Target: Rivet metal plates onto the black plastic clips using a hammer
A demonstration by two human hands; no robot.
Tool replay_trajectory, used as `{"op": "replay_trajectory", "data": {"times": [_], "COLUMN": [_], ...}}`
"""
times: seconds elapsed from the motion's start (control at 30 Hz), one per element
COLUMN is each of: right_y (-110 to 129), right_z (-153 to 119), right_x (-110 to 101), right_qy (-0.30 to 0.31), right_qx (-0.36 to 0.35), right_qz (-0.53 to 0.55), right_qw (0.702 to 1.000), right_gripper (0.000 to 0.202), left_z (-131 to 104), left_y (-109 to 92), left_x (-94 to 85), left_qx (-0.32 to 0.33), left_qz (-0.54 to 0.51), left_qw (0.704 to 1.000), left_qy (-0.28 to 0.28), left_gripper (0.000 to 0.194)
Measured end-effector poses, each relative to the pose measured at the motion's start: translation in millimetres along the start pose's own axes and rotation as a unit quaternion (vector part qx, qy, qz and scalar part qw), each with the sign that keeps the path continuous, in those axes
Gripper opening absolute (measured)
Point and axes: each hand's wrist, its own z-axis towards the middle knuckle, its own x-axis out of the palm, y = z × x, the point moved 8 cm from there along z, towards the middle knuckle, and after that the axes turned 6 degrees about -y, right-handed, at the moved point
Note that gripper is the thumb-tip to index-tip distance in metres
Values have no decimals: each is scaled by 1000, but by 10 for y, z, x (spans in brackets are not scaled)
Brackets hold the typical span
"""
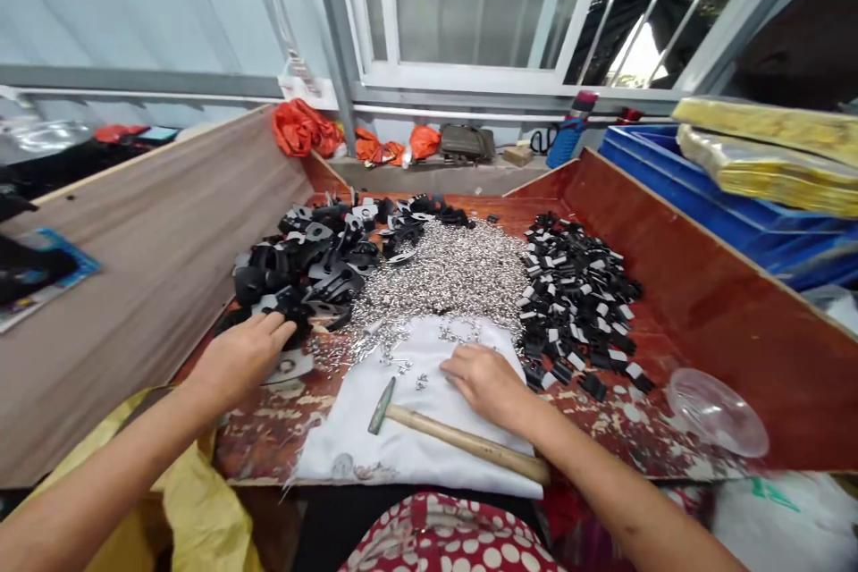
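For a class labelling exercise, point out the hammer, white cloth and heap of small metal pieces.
Hammer (462,440), head view: middle of the wooden handle.
White cloth (406,458), head view: bare fabric near its front edge.
Heap of small metal pieces (446,273), head view: its middle.

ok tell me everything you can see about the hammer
The hammer has a dark greenish, metal-looking head that narrows at its far end, and a light brown, wood-looking handle. It lies on the white cloth, head to the left, handle slanting nearer rightward. Whether the handle's end touches the right forearm is unclear.
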Motion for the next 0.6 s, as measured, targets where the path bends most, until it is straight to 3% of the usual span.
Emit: {"op": "replay_trajectory", "data": {"times": [0.07, 0.17, 0.3, 0.47, 0.6], "right_y": [109, 482, 934, 1071, 953], "right_z": [203, 473, 841, 1322, 1494], "right_x": [22, 161, 513, 919, 986], "right_qy": [-7, 3, 31, 67, 94], "right_qx": [-37, -147, -274, -381, -460], "right_qz": [-8, -29, -60, -64, -72], "right_qw": [999, 989, 959, 920, 880], "right_gripper": [19, 12, 10, 27, 29], "left_z": [-145, -452, -952, -1331, -1370], "left_y": [122, 274, 240, -60, -183], "left_x": [-107, -192, 1, 309, 379], "left_qx": [-76, -233, -401, -461, -462], "left_qz": [17, -28, -155, -290, -334], "left_qw": [997, 971, 903, 839, 821], "left_qy": [-27, -51, -11, -1, -37], "left_gripper": [36, 43, 40, 49, 57]}}
